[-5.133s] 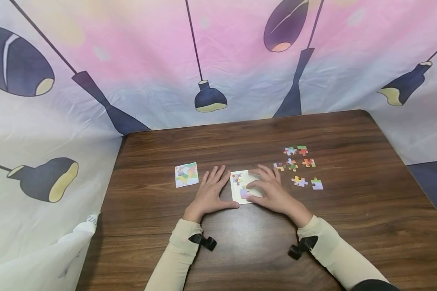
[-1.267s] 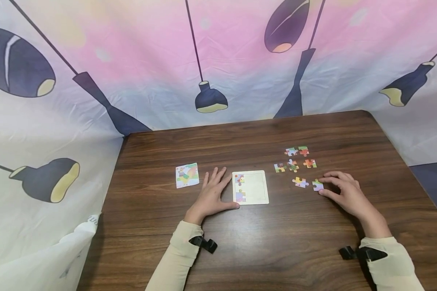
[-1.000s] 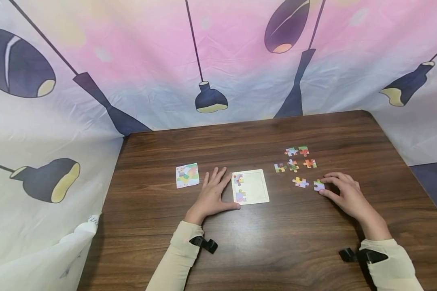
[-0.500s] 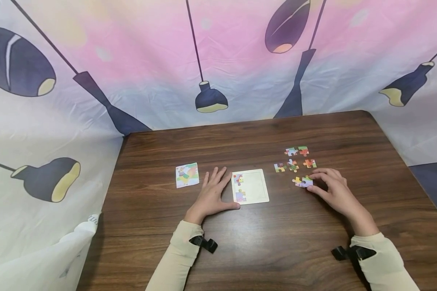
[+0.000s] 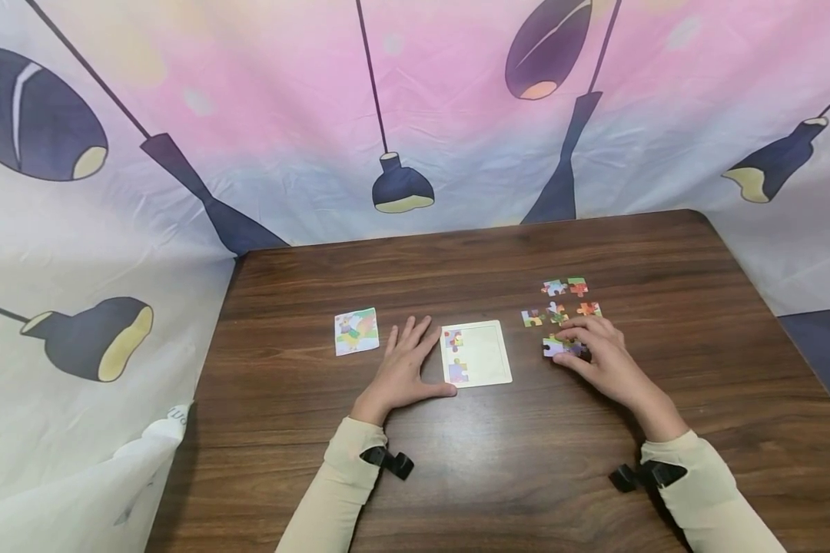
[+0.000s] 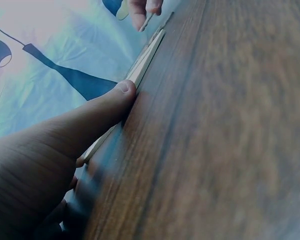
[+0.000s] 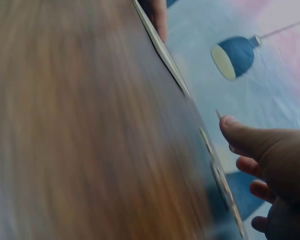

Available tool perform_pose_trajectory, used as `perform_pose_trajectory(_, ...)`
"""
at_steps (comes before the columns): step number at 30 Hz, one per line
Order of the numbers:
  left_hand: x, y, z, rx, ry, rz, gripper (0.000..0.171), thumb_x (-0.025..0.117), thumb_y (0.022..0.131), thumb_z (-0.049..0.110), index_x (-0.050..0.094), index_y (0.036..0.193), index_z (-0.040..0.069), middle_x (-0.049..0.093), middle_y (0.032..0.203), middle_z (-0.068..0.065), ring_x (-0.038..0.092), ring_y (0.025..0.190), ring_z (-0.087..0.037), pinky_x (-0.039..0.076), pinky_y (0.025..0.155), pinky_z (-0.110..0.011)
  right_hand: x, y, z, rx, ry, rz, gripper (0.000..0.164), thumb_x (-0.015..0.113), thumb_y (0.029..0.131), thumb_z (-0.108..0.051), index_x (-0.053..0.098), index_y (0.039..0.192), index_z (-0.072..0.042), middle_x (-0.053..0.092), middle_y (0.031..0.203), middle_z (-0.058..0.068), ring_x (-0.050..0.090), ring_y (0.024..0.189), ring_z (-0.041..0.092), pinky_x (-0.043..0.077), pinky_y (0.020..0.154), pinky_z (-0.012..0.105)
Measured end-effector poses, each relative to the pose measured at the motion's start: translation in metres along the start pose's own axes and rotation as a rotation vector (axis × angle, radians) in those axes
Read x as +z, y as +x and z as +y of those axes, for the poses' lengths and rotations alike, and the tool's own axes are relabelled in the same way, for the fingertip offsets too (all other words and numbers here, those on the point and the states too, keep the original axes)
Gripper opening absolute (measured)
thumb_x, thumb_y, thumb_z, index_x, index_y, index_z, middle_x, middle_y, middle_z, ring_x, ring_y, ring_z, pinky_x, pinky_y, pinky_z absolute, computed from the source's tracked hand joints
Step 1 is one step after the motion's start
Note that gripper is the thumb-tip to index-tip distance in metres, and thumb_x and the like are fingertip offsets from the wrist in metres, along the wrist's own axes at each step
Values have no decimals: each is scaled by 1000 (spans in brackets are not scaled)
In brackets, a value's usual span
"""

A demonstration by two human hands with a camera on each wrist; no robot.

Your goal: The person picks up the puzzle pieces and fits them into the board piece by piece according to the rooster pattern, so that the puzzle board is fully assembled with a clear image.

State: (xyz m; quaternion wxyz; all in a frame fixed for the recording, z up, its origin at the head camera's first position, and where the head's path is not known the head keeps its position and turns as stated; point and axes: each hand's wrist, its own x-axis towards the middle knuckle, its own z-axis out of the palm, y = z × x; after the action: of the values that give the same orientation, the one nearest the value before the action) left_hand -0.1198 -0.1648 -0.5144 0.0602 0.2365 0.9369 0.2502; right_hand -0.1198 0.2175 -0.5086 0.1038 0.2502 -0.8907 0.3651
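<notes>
My right hand [image 5: 607, 362] pinches a lilac-and-green jigsaw piece [image 5: 551, 348] between thumb and fingers. In the right wrist view this piece [image 7: 218, 114] shows edge-on at the thumb tip, raised off the tabletop. Another loose piece lies partly hidden under that hand. My left hand [image 5: 401, 372] lies beside a square cream puzzle tray [image 5: 487, 355], fingers spread straight. Its thumb touches the tray's near left corner, as the left wrist view also shows. Inside the tray, one piece [image 5: 453, 339] sits at the far left corner and a second [image 5: 458, 372] at the near left.
Several loose jigsaw pieces [image 5: 556, 312] lie beyond the right hand, with a pair of pieces [image 5: 566, 287] farther back. A picture card [image 5: 356, 332] is left of the left hand. The wooden table [image 5: 498, 468] meets a printed curtain [image 5: 304, 153] at the back.
The right hand went from the tray to the lilac-and-green piece at the far right, took hold of it and carried it left over another piece. The left hand has stayed put.
</notes>
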Motion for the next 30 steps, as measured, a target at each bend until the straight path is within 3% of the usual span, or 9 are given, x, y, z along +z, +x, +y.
perform_pose_trajectory(3,0,0,0,0,7,1,111,85,81,63,36,166,11,20,175,-14,4,163,-33,-3,130,-57,9,7,-5,-16,-8,-27,31,89,83,-6,77,111,-4,65,122,17,48,124,43,27,103,72)
perform_pose_trajectory(13,-1,0,1,1,-1,-4,111,85,81,63,36,166,11,20,175,-14,4,163,-33,-2,130,-57,38,28,-33,-61,18,-122,30,89,87,-16,77,112,-5,65,127,15,47,132,39,30,114,64)
perform_pose_trajectory(19,-4,1,1,-2,-8,2,110,85,81,62,37,166,11,20,175,-14,4,163,-34,-2,129,-58,51,39,-44,-97,35,-160,30,90,87,-18,77,110,-5,64,127,13,47,133,38,24,121,67)
perform_pose_trajectory(24,-4,2,0,-1,-4,19,110,85,81,62,37,165,11,20,175,-13,4,163,-33,-1,130,-57,59,43,-48,-134,2,-163,28,91,86,-20,77,106,-7,64,126,13,48,131,39,31,117,65)
perform_pose_trajectory(30,-2,-2,0,-3,-4,-15,110,83,83,65,35,166,11,18,175,-13,2,163,-33,-2,129,-58,62,41,-51,-127,3,-144,25,91,85,-20,78,102,-10,64,126,12,48,132,42,36,111,66)
